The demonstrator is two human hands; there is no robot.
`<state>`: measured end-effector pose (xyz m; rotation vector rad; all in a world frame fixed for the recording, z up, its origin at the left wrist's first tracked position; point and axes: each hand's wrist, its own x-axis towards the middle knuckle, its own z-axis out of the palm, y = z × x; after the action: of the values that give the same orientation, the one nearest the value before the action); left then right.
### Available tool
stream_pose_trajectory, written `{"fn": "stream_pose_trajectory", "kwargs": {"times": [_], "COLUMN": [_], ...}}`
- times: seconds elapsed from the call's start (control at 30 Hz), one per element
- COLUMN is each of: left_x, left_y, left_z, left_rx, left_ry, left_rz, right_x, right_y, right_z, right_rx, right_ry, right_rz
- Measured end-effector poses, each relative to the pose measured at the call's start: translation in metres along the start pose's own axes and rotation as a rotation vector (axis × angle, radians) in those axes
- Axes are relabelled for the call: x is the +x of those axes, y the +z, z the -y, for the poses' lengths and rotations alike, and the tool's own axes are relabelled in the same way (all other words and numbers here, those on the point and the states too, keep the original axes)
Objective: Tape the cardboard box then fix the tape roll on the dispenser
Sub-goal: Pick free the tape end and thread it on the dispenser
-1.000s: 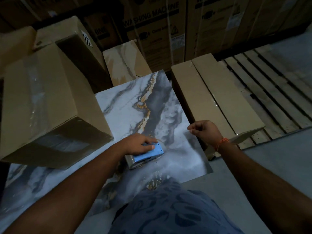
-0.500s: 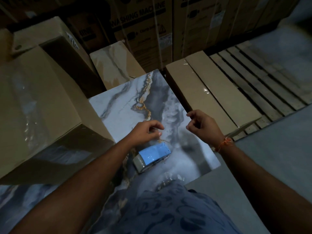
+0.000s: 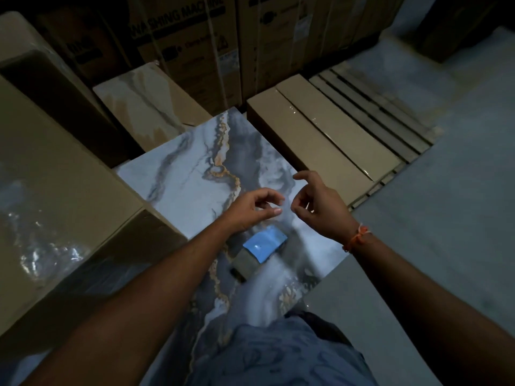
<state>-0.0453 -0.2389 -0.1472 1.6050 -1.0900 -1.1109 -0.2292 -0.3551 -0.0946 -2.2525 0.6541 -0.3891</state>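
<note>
Head view: the blue tape dispenser lies on the marble-patterned slab, just below both hands and touching neither. The left hand hovers above it, thumb and fingers curled near together; whether they pinch clear tape, I cannot tell. The right hand hangs beside it, fingers loosely curled, forefinger raised. The large cardboard box, clear tape across it, stands left.

A dim storeroom: stacked appliance cartons (one reads "WASHING MACHINE"), a wooden pallet, marble-patterned tiles.
</note>
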Motion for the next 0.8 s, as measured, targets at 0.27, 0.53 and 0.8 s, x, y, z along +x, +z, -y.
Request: {"fn": "stream_pose_trajectory", "kwargs": {"times": [0.27, 0.53, 0.8], "left_x": [-0.007, -0.005, -0.006], "left_y": [-0.001, 0.004, 0.0], "left_z": [0.005, 0.009, 0.005], "left_rx": [-0.007, -0.007, 0.005], "left_ry": [0.062, 0.077, 0.061], "left_rz": [-0.029, -0.049, 0.012], "right_x": [-0.01, -0.043, -0.053], "right_y": [0.014, 0.039, 0.074], "right_z": [0.02, 0.023, 0.032], "right_rx": [-0.098, -0.041, 0.18], "right_ry": [0.032, 0.248, 0.455], "right_rz": [-0.045, -0.423, -0.529]}}
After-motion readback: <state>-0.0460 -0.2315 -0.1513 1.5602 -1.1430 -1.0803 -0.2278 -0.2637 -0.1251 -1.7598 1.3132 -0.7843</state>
